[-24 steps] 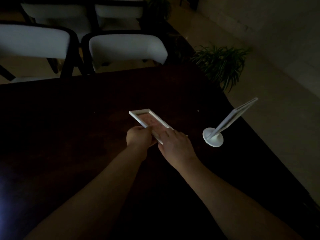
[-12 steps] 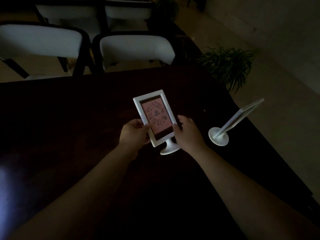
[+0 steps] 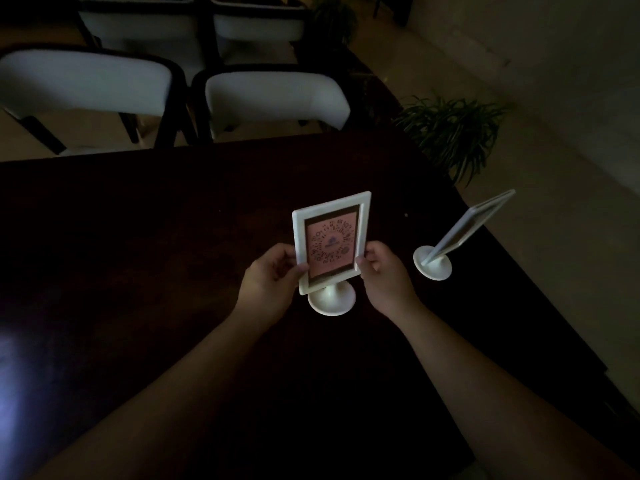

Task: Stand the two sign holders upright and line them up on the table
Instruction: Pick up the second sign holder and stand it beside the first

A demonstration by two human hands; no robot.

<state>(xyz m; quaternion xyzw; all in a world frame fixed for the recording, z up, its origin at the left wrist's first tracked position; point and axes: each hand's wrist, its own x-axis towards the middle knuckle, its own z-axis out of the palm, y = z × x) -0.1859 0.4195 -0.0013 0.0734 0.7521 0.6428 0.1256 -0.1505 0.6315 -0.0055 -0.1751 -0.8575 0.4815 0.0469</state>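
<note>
A white-framed sign holder [image 3: 330, 242] with a pink code card stands upright on its round foot in the middle of the dark table [image 3: 138, 271], its face turned toward me. My left hand [image 3: 273, 275] grips its left frame edge and my right hand [image 3: 384, 271] grips its right edge. A second white sign holder [image 3: 460, 233] stands on its own round foot to the right, near the table's right edge, seen almost edge-on with nobody touching it.
White-cushioned chairs [image 3: 277, 95] with dark frames line the table's far side. A potted plant [image 3: 450, 129] stands on the pale floor past the far right corner. The table's right edge runs close by the second holder.
The holder lay flat under my hands a second ago. I raised it upright, and it now rests on its foot facing me, a little further right.
</note>
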